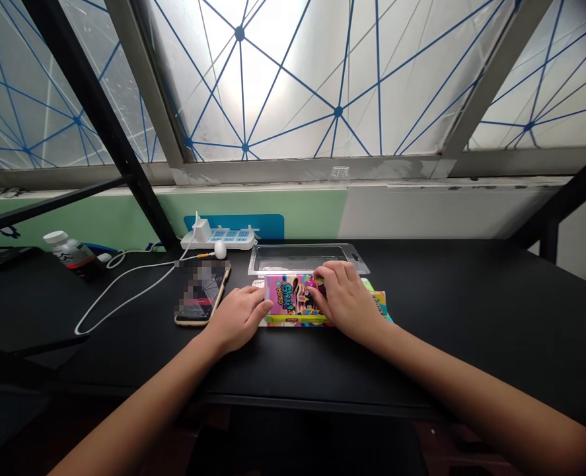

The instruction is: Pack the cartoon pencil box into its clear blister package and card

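A colourful flat printed box (287, 297), with a pink panel, bubble lettering and a yellow-green strip along its near edge, lies on the black desk in front of me. My left hand (240, 317) grips its left end, thumb on the near side and fingers behind. Over its right part, my right hand (347, 297) is closed, with thumb and bent fingers pressed on the printed face. This hand hides much of that side. Another bright printed piece (380, 303) sticks out under the right hand. Just behind the box is a clear plastic tray (307, 250).
Left of the box lies a phone (202, 294) with a partly blurred screen. A white power strip (230, 238) with a plug and a white cable (124, 277) sits along the wall. A dark bottle with a white cap (74, 254) stands farther left. Black frame bars (99, 112) slant at both sides.
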`<state>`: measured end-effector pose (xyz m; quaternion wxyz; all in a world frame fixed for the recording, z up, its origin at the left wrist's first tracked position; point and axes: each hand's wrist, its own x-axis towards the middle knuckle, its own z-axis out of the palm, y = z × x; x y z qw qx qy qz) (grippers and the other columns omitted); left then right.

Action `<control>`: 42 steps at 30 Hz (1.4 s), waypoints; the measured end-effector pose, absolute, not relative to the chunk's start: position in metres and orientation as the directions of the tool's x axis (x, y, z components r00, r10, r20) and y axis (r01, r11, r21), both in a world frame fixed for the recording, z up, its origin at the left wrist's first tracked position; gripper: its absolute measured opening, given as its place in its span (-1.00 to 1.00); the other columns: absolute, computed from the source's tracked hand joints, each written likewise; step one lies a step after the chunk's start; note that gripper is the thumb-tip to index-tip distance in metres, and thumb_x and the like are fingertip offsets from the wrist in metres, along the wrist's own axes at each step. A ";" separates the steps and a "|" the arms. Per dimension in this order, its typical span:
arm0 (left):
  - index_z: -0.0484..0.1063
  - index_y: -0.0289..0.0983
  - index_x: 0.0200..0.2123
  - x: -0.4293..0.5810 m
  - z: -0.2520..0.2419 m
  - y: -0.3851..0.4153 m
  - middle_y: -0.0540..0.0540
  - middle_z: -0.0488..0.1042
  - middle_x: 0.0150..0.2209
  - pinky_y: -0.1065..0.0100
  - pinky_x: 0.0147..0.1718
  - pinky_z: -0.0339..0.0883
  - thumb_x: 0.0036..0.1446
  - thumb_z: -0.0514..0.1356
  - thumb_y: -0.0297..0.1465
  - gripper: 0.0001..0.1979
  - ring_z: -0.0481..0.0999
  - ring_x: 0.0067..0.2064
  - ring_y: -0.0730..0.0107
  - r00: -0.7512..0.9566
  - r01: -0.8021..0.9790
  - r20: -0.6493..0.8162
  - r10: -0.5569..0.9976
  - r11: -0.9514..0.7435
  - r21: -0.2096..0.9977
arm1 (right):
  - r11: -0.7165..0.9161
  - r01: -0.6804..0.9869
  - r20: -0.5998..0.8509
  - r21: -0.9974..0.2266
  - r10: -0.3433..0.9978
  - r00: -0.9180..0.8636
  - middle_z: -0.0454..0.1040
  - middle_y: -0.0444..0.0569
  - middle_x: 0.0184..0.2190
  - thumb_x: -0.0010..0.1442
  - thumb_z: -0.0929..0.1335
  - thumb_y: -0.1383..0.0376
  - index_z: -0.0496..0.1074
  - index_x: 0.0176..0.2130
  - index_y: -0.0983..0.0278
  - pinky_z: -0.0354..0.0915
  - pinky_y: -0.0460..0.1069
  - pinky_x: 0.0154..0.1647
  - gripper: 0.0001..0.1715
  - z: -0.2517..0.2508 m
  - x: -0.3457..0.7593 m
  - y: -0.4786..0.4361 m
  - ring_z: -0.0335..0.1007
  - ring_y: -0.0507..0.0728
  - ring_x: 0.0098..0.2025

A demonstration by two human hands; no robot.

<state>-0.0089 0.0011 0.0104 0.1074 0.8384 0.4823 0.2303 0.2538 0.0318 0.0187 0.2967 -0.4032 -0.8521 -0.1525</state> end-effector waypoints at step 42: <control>-0.03 -0.23 0.45 -0.026 0.008 0.007 -0.29 0.35 0.31 -0.02 0.25 0.15 0.34 -0.26 0.19 -0.16 0.33 0.30 -0.07 0.398 0.692 0.135 0.907 -0.394 0.604 | 0.358 0.556 0.177 -0.750 0.919 -0.352 0.35 0.09 0.32 0.35 0.33 -0.03 0.15 0.31 0.10 0.23 0.28 0.35 -0.34 -0.002 0.380 0.004 0.28 0.32 0.34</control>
